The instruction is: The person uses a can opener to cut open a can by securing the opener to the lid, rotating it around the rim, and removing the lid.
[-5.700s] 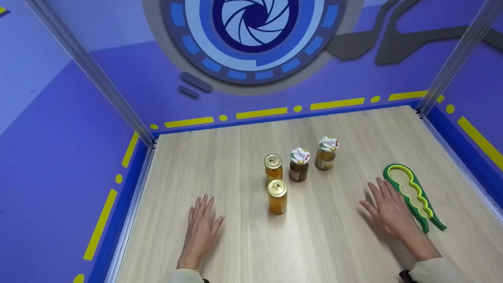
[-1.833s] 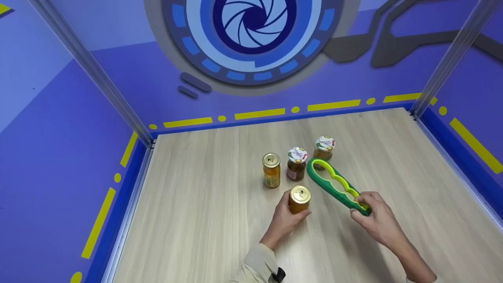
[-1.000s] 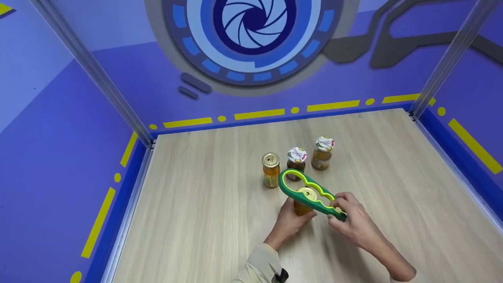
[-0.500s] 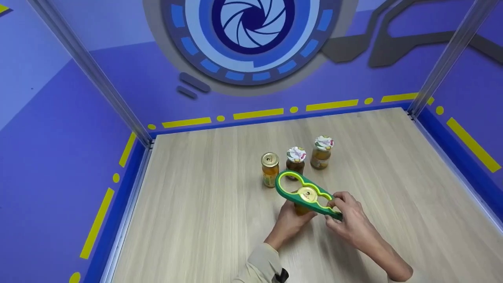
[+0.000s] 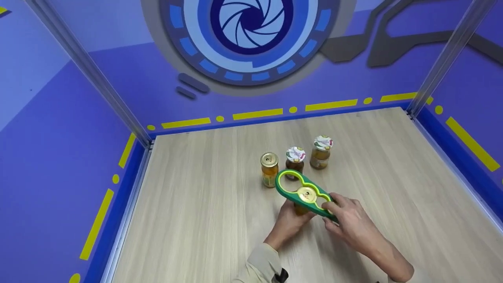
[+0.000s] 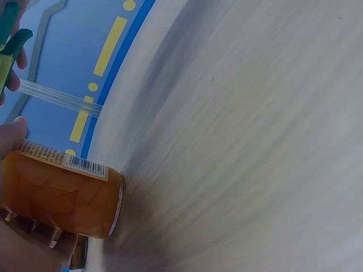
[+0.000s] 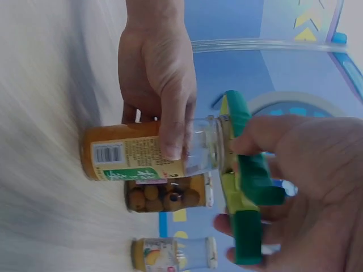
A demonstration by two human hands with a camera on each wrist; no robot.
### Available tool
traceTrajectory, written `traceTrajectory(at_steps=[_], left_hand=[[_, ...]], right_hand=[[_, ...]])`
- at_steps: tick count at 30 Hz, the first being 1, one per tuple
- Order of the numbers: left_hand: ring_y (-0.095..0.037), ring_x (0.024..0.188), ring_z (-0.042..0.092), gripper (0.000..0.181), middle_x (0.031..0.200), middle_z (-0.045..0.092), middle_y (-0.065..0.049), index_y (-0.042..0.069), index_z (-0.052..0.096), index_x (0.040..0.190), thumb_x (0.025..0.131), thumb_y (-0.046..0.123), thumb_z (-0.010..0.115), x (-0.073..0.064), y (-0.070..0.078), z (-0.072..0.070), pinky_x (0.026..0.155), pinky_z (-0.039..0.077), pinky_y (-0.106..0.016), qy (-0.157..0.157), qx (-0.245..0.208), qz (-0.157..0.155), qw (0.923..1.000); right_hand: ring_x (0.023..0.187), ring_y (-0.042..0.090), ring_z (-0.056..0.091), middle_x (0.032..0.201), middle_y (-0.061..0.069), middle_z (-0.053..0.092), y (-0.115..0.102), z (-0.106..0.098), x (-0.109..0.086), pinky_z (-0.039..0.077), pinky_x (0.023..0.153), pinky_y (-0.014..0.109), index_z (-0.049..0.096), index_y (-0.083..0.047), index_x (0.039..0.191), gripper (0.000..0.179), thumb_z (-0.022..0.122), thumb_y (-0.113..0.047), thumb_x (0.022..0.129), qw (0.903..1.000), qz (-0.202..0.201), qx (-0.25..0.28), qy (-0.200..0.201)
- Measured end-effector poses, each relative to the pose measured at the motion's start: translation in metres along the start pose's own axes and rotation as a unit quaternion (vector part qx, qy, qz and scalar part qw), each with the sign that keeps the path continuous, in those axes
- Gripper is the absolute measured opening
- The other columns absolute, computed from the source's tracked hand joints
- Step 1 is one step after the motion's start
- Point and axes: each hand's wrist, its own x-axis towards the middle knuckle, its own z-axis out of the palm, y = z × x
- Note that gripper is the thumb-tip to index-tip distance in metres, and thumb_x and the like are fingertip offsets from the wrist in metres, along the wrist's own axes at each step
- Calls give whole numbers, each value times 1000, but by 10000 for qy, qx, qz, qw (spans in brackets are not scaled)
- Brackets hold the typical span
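Observation:
My left hand [image 5: 288, 225] wraps round a glass jar of orange contents [image 7: 116, 153], its thumb lying across the label. The jar stands upright, its base right at the tabletop. A green jar opener [image 7: 248, 229] with a wavy yellow inner edge lies level around the jar's gold lid [image 5: 307, 194], the lid sitting in a middle notch. My right hand [image 5: 355, 224] grips the opener's handles at the right end, thumb on one side and fingers on the other. In the left wrist view, the same jar [image 6: 62, 192] shows its barcode, and only the handle ends of the opener appear.
Behind the hands stand another gold-lidded jar [image 5: 269, 171], a dark jar [image 5: 295, 157] with a patterned white lid, partly covered by the opener, and a paler jar [image 5: 321, 154] farther right. Blue panels [image 5: 251, 94] wall the wooden table [image 5: 196, 204] at the back and sides.
Both hands lay flat at first, with the opener on the table. The left hand took the front jar rightward; the right hand brought the opener over its lid, and the handles have drawn closer together.

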Motion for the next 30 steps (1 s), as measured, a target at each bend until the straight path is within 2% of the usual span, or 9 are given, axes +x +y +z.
traceTrajectory(at_steps=[3, 6, 10, 15, 18, 23, 25, 27, 30], left_hand=[[-8, 129, 54, 65, 138, 60, 8, 17, 52, 145, 90, 32, 83, 0, -1, 1, 114, 39, -35, 38, -16, 112, 9999], [-7, 129, 54, 64, 138, 60, 8, 17, 53, 145, 90, 31, 83, -1, -1, 1, 114, 40, -35, 69, -33, 100, 9999], [-7, 129, 54, 63, 138, 60, 9, 18, 53, 145, 90, 31, 82, -1, 0, 1, 114, 40, -35, 72, -55, 39, 10000], [-8, 130, 53, 63, 139, 59, 9, 18, 52, 145, 91, 32, 82, -2, 0, 1, 115, 39, -36, 61, -38, -5, 10000], [-8, 130, 53, 64, 139, 59, 8, 18, 52, 145, 91, 31, 82, -2, 0, 1, 115, 39, -37, 78, -19, -60, 10000], [-9, 131, 53, 63, 140, 59, 7, 17, 51, 146, 90, 22, 81, -2, 2, 2, 116, 38, -37, 70, 50, -45, 10000], [-9, 132, 52, 62, 140, 58, 7, 16, 50, 146, 90, 17, 79, -2, 3, 2, 116, 38, -37, 64, 111, -28, 9999], [-9, 132, 52, 62, 140, 58, 6, 14, 50, 145, 89, 13, 78, -3, 3, 4, 115, 38, -37, 102, 181, -4, 9998], [-11, 131, 53, 64, 139, 58, 3, 11, 50, 144, 86, 12, 77, -4, 3, 8, 115, 39, -36, 193, 266, 87, 9994]], right_hand=[[101, 35, 67, 121, 20, 63, -3, 0, 0, 52, 87, 57, 69, -13, 104, 26, 82, -9, 82, 9973, -446, -591, 14], [103, 40, 67, 127, 26, 61, -7, 0, 0, 53, 87, 59, 68, -11, 105, 25, 80, -11, 84, 9953, -458, -846, -58], [107, 41, 66, 133, 28, 60, -9, -1, 1, 54, 87, 61, 69, -10, 106, 20, 77, -14, 88, 9974, -158, -685, -181], [105, 40, 67, 132, 27, 61, -5, 1, 1, 56, 82, 60, 70, -11, 106, 20, 76, -15, 87, 9994, 16, -356, 14], [101, 38, 69, 126, 24, 65, -4, 1, 1, 57, 81, 58, 65, -9, 112, 32, 79, -15, 85, 9996, 53, -238, 159], [87, 29, 68, 113, 17, 67, -6, 2, 7, 57, 75, 52, 52, 1, 134, 75, 92, -24, 76, 9984, 399, -375, 156], [80, 25, 64, 107, 16, 65, -7, 3, 12, 57, 72, 50, 51, 4, 138, 86, 95, -28, 73, 9973, 541, -499, 77], [74, 22, 59, 100, 15, 63, -8, 5, 16, 56, 67, 46, 54, 5, 137, 87, 97, -30, 70, 9962, 627, -613, -3], [67, 21, 58, 91, 14, 63, -11, 9, 20, 54, 58, 43, 59, 7, 127, 76, 96, -23, 68, 9951, 672, -726, 79]])
